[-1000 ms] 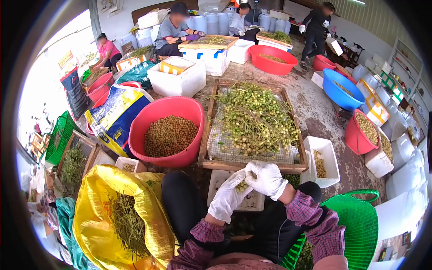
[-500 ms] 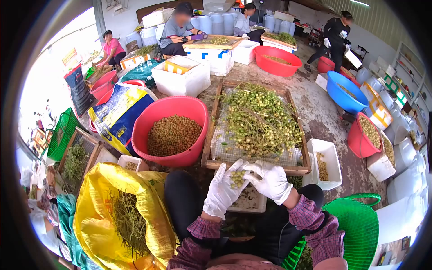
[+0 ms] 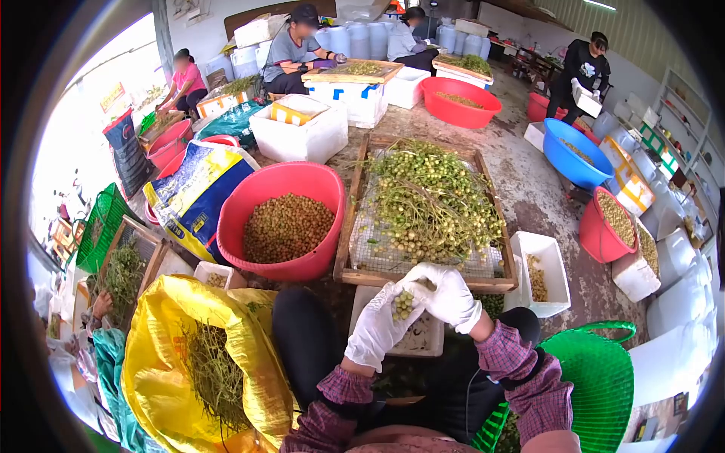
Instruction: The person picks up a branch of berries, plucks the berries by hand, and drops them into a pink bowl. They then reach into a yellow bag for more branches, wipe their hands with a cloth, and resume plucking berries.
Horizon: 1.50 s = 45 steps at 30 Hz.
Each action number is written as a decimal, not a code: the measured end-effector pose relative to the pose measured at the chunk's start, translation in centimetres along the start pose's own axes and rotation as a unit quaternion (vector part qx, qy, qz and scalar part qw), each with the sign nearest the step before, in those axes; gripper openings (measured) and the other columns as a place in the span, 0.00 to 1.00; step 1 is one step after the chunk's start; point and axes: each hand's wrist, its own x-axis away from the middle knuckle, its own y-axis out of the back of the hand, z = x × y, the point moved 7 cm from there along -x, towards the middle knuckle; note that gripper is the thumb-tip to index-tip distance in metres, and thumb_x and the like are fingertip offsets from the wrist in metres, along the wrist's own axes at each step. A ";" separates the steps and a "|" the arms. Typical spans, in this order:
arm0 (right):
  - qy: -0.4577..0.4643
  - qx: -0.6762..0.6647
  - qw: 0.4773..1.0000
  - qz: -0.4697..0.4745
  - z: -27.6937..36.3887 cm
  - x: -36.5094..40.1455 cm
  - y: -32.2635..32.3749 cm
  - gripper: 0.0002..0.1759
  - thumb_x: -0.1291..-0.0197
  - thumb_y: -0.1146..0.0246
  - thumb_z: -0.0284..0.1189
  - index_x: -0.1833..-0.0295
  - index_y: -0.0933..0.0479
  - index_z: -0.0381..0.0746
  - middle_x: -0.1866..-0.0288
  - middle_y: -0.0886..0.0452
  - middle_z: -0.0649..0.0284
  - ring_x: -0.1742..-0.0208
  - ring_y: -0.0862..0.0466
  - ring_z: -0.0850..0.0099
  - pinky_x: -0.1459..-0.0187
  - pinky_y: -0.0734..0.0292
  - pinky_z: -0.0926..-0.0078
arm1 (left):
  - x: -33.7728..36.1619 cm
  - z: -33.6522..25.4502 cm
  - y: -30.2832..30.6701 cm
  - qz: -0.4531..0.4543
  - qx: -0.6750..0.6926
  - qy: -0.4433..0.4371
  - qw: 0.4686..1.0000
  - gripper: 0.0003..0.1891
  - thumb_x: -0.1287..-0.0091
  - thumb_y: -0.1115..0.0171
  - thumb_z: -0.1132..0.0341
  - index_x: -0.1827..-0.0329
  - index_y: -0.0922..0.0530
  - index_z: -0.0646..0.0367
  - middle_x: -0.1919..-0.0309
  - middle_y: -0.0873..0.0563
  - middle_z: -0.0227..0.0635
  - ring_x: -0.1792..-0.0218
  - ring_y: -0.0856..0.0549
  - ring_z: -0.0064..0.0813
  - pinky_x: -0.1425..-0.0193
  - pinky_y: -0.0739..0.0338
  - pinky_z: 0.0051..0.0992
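Note:
My left hand (image 3: 380, 321), in a white glove, is curled round a small bunch of round green-yellow berries (image 3: 403, 305). Pressed against the same bunch is my right hand (image 3: 447, 296), also gloved, its fingers closed; whether a berry is between them is hidden. Just beyond both hands lies a wood-framed mesh screen (image 3: 362, 245) heaped with berry stems (image 3: 430, 200). Below my hands a white foam box (image 3: 423, 341) with some bits in it is partly covered.
A red tub (image 3: 336, 226) of brownish berries stands left of the screen. The yellow sack (image 3: 151, 362) at front left holds bare stalks. A white foam box (image 3: 557, 275) and green basket (image 3: 596, 377) are at right. Several people work farther back, one standing with a white box (image 3: 586, 100).
My hands have drawn closer together round the bunch, the left fingers now more curled. At the back right, the standing person has turned and raised the white box.

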 end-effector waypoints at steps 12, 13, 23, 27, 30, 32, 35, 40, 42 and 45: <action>-0.106 -0.135 0.983 -0.071 -3.1 1.8 1.1 0.05 0.44 0.36 0.24 0.64 0.22 0.33 0.70 0.20 0.63 0.70 0.24 0.81 0.66 0.29 0.81 | 1.5 -0.7 -0.6 -0.119 0.032 0.035 0.992 0.15 0.30 0.49 0.70 0.43 0.26 0.65 0.56 0.18 0.38 0.62 0.20 0.24 0.56 0.22 0.21; -0.080 -0.096 0.990 -0.070 -3.0 1.6 1.3 0.05 0.44 0.36 0.24 0.64 0.23 0.34 0.70 0.20 0.62 0.70 0.23 0.81 0.65 0.28 0.80 | 1.2 -0.9 0.8 -0.131 0.052 0.037 0.989 0.15 0.30 0.49 0.70 0.43 0.26 0.65 0.57 0.18 0.38 0.64 0.21 0.23 0.59 0.22 0.20; -0.071 0.202 0.977 0.011 -5.1 2.9 0.2 0.06 0.49 0.38 0.30 0.65 0.21 0.41 0.73 0.19 0.58 0.71 0.19 0.59 0.67 0.25 0.68 | 1.2 -1.0 2.6 -0.131 0.024 0.088 0.987 0.15 0.27 0.51 0.56 0.50 0.25 0.57 0.77 0.29 0.23 0.85 0.37 0.14 0.87 0.47 0.14; -0.123 -0.038 0.979 -0.161 -3.9 1.0 10.3 0.03 0.44 0.37 0.25 0.65 0.19 0.39 0.76 0.19 0.64 0.76 0.21 0.76 0.72 0.28 0.77 | -0.4 1.9 7.6 -0.185 0.012 0.148 0.971 0.16 0.28 0.49 0.55 0.51 0.23 0.57 0.79 0.30 0.21 0.84 0.38 0.12 0.85 0.49 0.14; -0.201 -0.204 0.885 -0.367 -8.8 3.2 20.7 0.08 0.39 0.41 0.30 0.63 0.19 0.38 0.76 0.23 0.71 0.84 0.37 0.87 0.83 0.48 0.87 | -1.6 3.5 12.6 -0.282 -0.143 0.146 0.937 0.15 0.28 0.48 0.57 0.51 0.23 0.58 0.78 0.30 0.20 0.83 0.37 0.12 0.84 0.48 0.13; -0.251 -0.367 0.812 -0.378 -16.8 5.3 24.9 0.10 0.39 0.41 0.33 0.58 0.21 0.39 0.73 0.22 0.71 0.78 0.33 0.83 0.75 0.39 0.83 | -2.2 4.1 16.2 -0.320 -0.293 0.143 0.889 0.12 0.34 0.41 0.60 0.58 0.19 0.59 0.78 0.25 0.23 0.82 0.32 0.13 0.81 0.42 0.17; -0.420 -0.285 0.783 -0.360 -25.1 8.9 26.1 0.15 0.39 0.41 0.39 0.54 0.22 0.42 0.63 0.20 0.67 0.68 0.26 0.76 0.65 0.32 0.75 | -3.7 4.8 21.3 -0.324 -0.529 0.185 0.762 0.11 0.38 0.38 0.61 0.63 0.17 0.60 0.76 0.18 0.29 0.77 0.23 0.20 0.77 0.31 0.23; -0.437 0.171 0.874 -0.122 -32.5 11.1 27.0 0.17 0.37 0.42 0.38 0.48 0.22 0.39 0.50 0.18 0.60 0.50 0.20 0.72 0.51 0.28 0.74 | -7.7 4.7 29.1 -0.021 -0.932 0.231 0.279 0.15 0.35 0.48 0.59 0.60 0.17 0.59 0.60 0.14 0.40 0.58 0.15 0.40 0.57 0.21 0.34; -0.434 0.276 0.856 -0.062 -28.0 10.0 26.8 0.14 0.39 0.43 0.34 0.55 0.19 0.36 0.59 0.16 0.55 0.57 0.18 0.73 0.53 0.25 0.74 | -9.1 3.1 31.3 -0.024 -0.916 0.261 0.304 0.16 0.33 0.52 0.59 0.55 0.18 0.56 0.52 0.17 0.40 0.52 0.18 0.43 0.51 0.23 0.36; -0.460 0.278 0.779 0.323 -28.6 13.2 21.4 0.14 0.40 0.45 0.34 0.57 0.19 0.37 0.65 0.17 0.54 0.61 0.17 0.66 0.57 0.23 0.70 | -9.6 2.5 34.5 -0.037 -0.931 0.211 0.297 0.19 0.35 0.52 0.55 0.53 0.18 0.56 0.50 0.17 0.42 0.49 0.19 0.44 0.49 0.23 0.37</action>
